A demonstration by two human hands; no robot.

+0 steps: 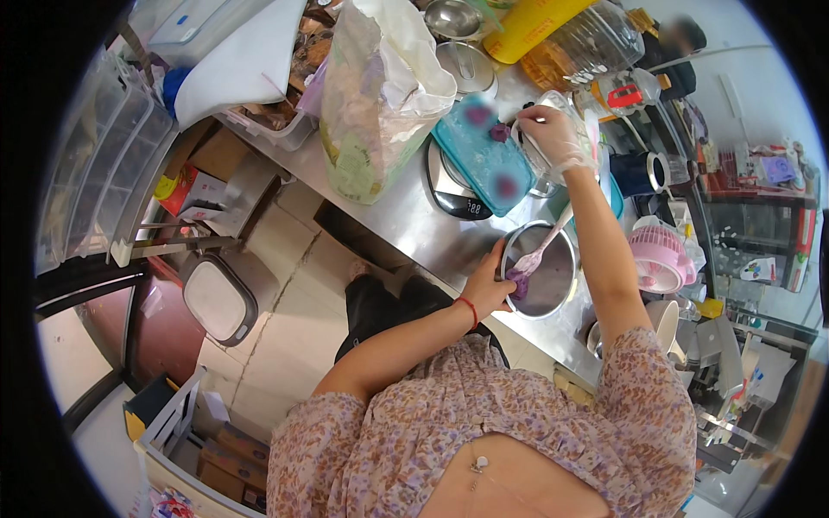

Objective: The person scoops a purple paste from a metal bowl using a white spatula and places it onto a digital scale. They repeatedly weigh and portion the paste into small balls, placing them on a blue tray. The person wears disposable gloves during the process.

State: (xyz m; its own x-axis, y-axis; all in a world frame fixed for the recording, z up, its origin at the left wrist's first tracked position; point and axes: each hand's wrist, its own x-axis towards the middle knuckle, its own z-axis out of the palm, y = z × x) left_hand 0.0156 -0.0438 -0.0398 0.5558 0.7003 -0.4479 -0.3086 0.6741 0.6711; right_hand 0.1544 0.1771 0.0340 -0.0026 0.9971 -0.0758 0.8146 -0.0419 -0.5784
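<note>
My left hand (487,282) grips the rim of a round metal bowl (558,285) at the counter's front edge. In the bowl a pale spatula (543,243) leans on the rim, its head against a purple mass (518,282). My right hand (550,133), in a clear glove, is at a clear container (532,152) beside the teal tray; its fingertips are close together, and what they hold is unclear. Purple lumps (500,133) lie on the teal tray (482,155), which rests on a digital kitchen scale (458,202) with a lit display.
A large plastic bag (382,110) stands left of the scale on the metal counter (414,226). Behind are a metal-lidded container (466,68), a large oil bottle (583,48) and a yellow roll (534,26). A pink fan (657,256) and a dark cup (638,173) stand at right.
</note>
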